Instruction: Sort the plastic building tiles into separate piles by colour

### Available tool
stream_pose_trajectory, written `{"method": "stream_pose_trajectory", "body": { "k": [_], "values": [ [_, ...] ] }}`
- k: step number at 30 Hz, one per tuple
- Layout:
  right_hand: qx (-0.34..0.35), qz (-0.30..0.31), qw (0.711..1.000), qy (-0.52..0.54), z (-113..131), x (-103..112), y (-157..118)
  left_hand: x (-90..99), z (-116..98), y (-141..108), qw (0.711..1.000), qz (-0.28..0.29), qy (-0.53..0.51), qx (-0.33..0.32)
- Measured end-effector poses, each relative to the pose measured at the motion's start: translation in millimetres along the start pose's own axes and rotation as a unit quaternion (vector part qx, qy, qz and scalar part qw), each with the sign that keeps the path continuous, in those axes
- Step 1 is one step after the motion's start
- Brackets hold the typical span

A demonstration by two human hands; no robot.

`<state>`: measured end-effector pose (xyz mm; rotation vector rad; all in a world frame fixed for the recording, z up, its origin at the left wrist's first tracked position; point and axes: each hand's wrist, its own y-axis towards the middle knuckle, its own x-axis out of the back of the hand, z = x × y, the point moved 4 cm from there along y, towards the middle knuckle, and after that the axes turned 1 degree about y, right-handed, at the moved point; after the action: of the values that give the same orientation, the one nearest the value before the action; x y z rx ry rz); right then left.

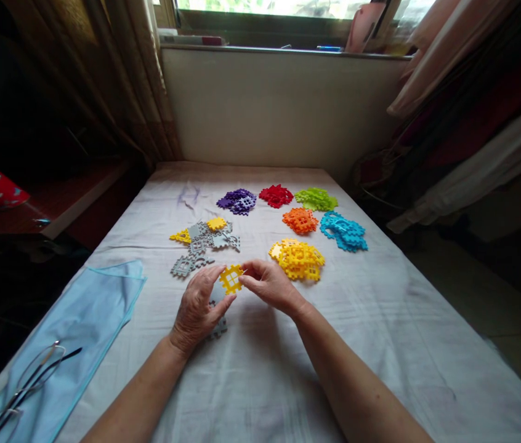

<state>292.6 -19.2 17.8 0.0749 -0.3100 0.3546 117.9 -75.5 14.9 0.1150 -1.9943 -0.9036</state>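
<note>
Between my two hands is a yellow interlocking plastic tile (231, 280) with a window-like cutout. The fingers and thumb of my left hand (201, 304) curve around its left side and lower edge. My right hand (267, 283) pinches its right edge between thumb and fingers. Grey tiles (218, 330) lie on the cloth just below my left hand, partly hidden by it. Beyond that hand is a spread of grey tiles (199, 245) with a yellow square tile (217, 224) and a yellow triangular tile (181, 236) among them. The yellow tile pile (297, 259) sits right beyond my right hand.
Farther back lie piles of purple tiles (237, 201), red tiles (276, 195), lime green tiles (316, 199), orange tiles (300, 220) and blue tiles (344, 231). Eyeglasses (34, 375) rest on a light blue cloth (115, 289) at left. A wall (279, 111) borders the far table edge.
</note>
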Motion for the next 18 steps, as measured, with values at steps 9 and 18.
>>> {"method": "stream_pose_trajectory", "body": {
  "k": [9,18],
  "values": [
    [-0.069,-0.296,0.953,-0.013,-27,141,-10,3.3,14,-3,1.0,0.003,-0.008,0.025],
    [-0.145,-0.261,0.954,0.0,-63,164,-17,-0.6,20,-4,0.998,0.017,-0.017,0.056]
  ]
}}
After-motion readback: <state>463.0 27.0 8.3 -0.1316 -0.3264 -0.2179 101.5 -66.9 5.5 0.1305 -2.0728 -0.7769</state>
